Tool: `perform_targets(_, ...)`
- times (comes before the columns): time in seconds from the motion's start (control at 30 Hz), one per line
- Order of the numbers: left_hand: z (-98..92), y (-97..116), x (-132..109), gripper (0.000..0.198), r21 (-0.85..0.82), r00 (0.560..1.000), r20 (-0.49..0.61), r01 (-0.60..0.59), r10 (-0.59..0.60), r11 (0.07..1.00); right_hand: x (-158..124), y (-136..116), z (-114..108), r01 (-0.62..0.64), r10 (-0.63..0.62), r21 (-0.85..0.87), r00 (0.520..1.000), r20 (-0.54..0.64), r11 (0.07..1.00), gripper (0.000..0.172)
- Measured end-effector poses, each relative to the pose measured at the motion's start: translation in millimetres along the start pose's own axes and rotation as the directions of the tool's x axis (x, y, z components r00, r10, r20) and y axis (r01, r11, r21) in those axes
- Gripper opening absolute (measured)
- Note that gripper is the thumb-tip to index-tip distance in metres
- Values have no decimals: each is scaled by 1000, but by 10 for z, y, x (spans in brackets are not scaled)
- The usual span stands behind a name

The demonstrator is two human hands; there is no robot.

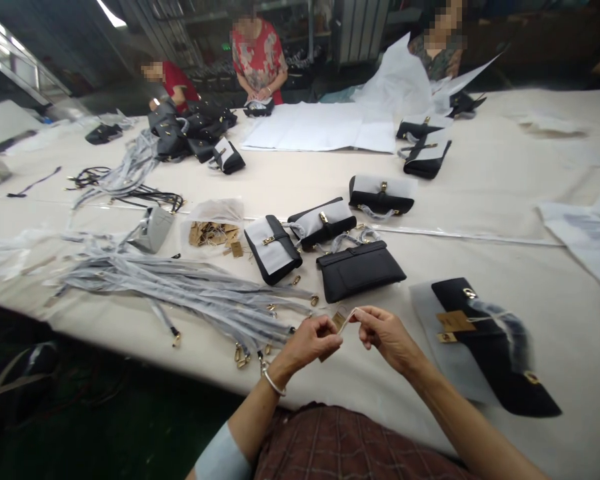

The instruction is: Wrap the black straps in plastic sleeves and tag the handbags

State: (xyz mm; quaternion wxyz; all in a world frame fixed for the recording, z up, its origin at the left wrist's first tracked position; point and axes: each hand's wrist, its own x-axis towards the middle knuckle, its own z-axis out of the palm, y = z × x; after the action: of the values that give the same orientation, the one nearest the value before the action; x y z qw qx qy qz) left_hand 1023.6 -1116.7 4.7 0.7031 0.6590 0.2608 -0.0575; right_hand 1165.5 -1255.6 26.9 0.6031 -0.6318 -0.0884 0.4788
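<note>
My left hand (310,343) is closed on a small brown tag (339,320) near the table's front edge. Between finger and thumb, my right hand (383,333) pinches the tag's pale string, which stretches between both hands. Just beyond them lies a black bag (363,270) with its plain side up. To the right, another black bag (495,353) rests on a white sheet, with a brown tag (457,321) and a wrapped handle on it. Wrapped straps (195,287) with gold clasps spread out left of my hands.
A clear bag of brown tags (213,233) sits on the long table (480,200). Black bags with white sheets (273,248) lie mid-table; a black pile (185,130) is farther back. Several people stand across, one in a red floral top (259,57).
</note>
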Motion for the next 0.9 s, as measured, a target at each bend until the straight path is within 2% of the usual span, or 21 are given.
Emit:
perform_targets(0.1,69,121,48,22,132,988,-73,-128,138,983,38,-23,-51,-22,20,48,999,32,999,45)
perform_targets(0.2,164,207,102,34,101,966,-148,-199,212,975,78,-3,-65,-43,40,46,997,69,998,42)
perform_targets(0.27,235,249,124,28,108,952,-210,-204,223,973,98,19,-66,-46,44,32,996,78,998,41)
perform_targets(0.4,325,307,139,27,204,913,-355,-133,200,970,115,44,-87,-15,15,-1,998,67,1000,37)
perform_targets(0.47,322,312,146,23,180,915,-355,-135,192,974,117,47,-111,4,-3,-11,997,71,1000,32)
perform_targets(0.57,283,292,171,19,9,950,-273,-157,153,988,125,54,-146,17,-18,15,995,95,1000,25)
perform_targets(0.67,276,266,208,20,-194,978,-184,-135,99,972,146,60,-153,8,-20,105,993,114,994,22)
perform_targets(0.73,309,259,236,22,-252,989,-132,-103,71,962,168,54,-144,-18,-4,190,993,115,982,22)
perform_targets(0.8,359,265,268,22,-196,989,-129,-90,66,976,193,40,-141,-62,31,280,993,115,958,24)
perform_targets(0.9,413,291,320,20,80,964,-232,-119,134,990,235,10,-173,-161,113,386,983,144,908,24)
